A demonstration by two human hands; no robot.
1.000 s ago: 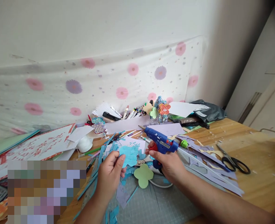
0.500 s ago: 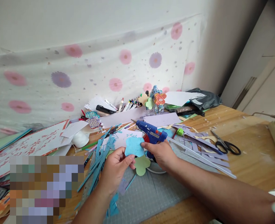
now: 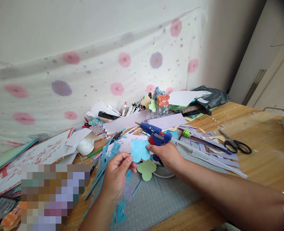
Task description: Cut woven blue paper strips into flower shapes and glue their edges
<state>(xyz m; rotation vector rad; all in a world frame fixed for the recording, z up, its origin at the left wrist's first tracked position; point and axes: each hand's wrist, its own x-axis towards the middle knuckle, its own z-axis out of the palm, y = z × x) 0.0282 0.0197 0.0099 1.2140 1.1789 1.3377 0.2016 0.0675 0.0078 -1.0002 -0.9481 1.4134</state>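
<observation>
Between the thumb and fingers of my left hand [image 3: 121,170] is the left edge of a light blue paper piece [image 3: 140,150] with a notched outline. My right hand [image 3: 167,155] is wrapped round a blue glue gun [image 3: 156,132], whose nozzle points to the upper left, above the blue paper. My right thumb tip meets the paper's right edge. Just below the blue paper is a light green paper flower [image 3: 147,170]. A long clear glue stick [image 3: 211,158] runs from the back of the gun to the right. Some of my right fingers are hidden behind the gun.
Blue paper strips [image 3: 103,170] lie left on the grey cutting mat [image 3: 161,205]. Black-handled scissors [image 3: 236,146] and purple scraps [image 3: 208,144] are on the right. A white thread spool [image 3: 84,146], markers [image 3: 132,109] and an orange paper flower [image 3: 163,100] stand farther back.
The blue paper has turned slightly, and my left fingers have shifted from its lower edge to its left edge. The view has tilted a little. The glue gun stays in my right hand.
</observation>
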